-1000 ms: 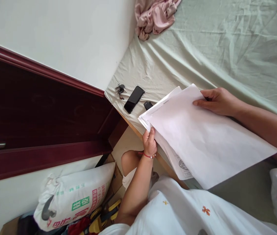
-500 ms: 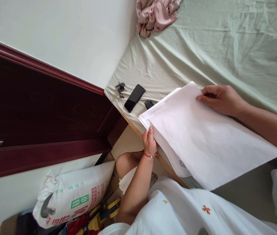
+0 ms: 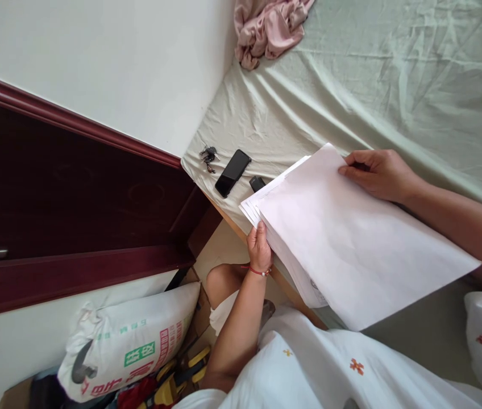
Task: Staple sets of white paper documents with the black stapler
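Note:
A stack of white paper sheets (image 3: 352, 238) is held over the near corner of a bed with a pale green sheet (image 3: 394, 85). My left hand (image 3: 258, 247), with a red bracelet at the wrist, grips the stack's left corner. My right hand (image 3: 377, 173) pinches the far right corner of the top sheet. Printed lower sheets peek out along the bottom left edge.
A black phone (image 3: 233, 172), a bunch of keys (image 3: 208, 154) and a small black object (image 3: 257, 183) lie on the bed corner. Crumpled pink cloth (image 3: 269, 28) sits farther back. A dark red door (image 3: 62, 193) is at left, a printed white sack (image 3: 130, 341) on the floor.
The top sheet has shifted slightly down and to the left, settling closer onto the stack. Both hands keep their hold.

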A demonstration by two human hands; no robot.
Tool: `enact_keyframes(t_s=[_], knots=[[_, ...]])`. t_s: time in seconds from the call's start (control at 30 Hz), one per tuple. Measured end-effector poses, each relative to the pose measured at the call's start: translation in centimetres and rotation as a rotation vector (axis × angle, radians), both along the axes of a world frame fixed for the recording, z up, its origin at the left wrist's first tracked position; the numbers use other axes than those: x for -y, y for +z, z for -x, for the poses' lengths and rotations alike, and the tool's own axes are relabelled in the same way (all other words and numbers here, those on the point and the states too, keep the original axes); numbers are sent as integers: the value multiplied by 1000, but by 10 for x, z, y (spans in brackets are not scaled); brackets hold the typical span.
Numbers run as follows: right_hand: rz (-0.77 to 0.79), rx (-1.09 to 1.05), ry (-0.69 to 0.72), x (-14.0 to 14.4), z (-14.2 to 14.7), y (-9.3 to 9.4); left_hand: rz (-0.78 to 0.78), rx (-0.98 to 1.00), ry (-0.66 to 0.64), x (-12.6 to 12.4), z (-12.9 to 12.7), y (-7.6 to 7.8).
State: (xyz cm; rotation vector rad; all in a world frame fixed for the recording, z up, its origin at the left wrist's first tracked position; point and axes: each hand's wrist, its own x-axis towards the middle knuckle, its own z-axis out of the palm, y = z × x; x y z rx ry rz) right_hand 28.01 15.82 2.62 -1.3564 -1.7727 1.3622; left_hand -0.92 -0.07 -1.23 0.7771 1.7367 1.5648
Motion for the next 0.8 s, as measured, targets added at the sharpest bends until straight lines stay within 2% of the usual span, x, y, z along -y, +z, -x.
enact_keyframes(t_s=[0.17, 0.43, 0.73, 0.8], knots=[[-33, -5, 4, 0, -1, -2, 4, 67, 7, 0, -1, 1], [-51, 10, 8, -1, 1, -4, -2, -21, -13, 2, 3, -4], [-98, -73, -112, -2, 2, -19, 3, -90, -52, 0, 1, -4], [-154, -78, -125, -2, 2, -21, 14, -101, -45, 0, 1, -4]])
